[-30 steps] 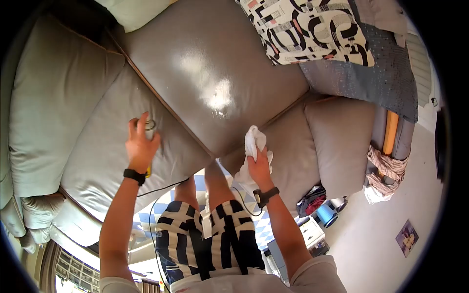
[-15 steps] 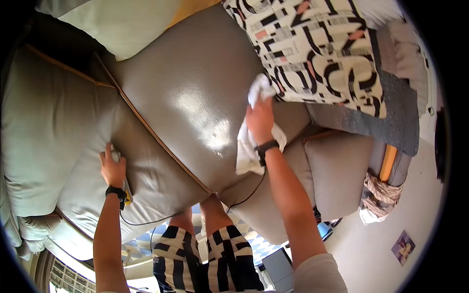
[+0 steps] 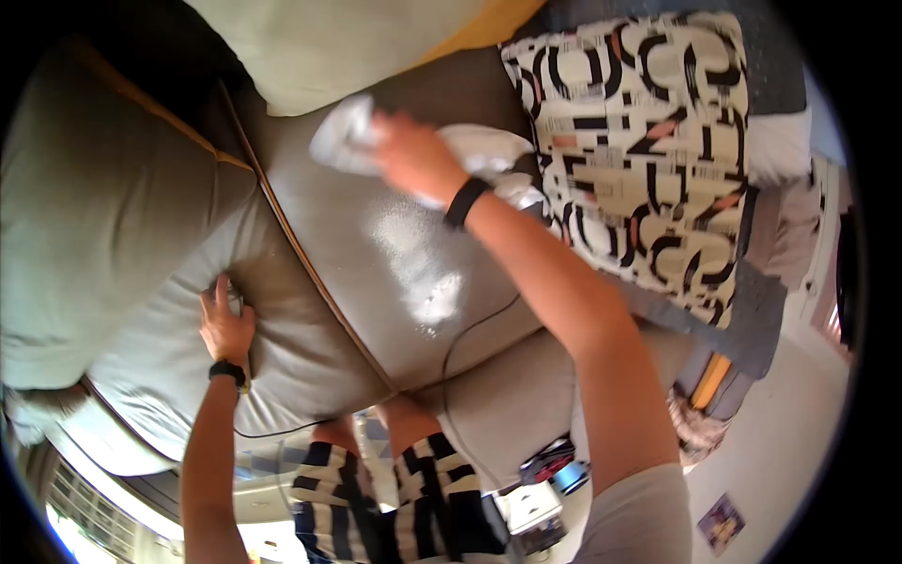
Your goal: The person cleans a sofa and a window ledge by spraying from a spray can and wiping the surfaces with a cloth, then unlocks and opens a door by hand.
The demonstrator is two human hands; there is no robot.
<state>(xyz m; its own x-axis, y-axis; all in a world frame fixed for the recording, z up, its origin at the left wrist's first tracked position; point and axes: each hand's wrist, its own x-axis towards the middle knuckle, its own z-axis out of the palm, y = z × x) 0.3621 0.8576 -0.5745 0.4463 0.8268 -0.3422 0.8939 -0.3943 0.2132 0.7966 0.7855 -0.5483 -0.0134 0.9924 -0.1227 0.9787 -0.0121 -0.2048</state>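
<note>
A grey leather sofa point(image 3: 310, 211) is seen across most of the view, with its broad middle seat section bordered on the left by a brown seam. At the far side, a pale cushion point(image 3: 348, 52) is set against the seat, and on the right a patterned cushion point(image 3: 648, 141) is laid, its left edge met or overlapped by the trailing part of a white cloth point(image 3: 343, 136). The cloth is gripped by the right hand point(image 3: 413, 155), which is blurred by motion; its fingers look closed on the fabric, but whether the seat is touched by them cannot be told.

A white patch point(image 3: 413, 258), speckled at its near edge, is seen on the middle seat, nearer than the cloth. By the left hand point(image 3: 225, 324), a spray can point(image 3: 236, 301) is held with curled fingers over the left seat section, the can being mostly hidden. A thin black cable point(image 3: 446, 376) is draped over the near right part of the seat, close to the patch.

Compared with the earlier frame, the cloth and right hand have been carried left, away from the patterned cushion's near left corner, while the can is still held at the left.
</note>
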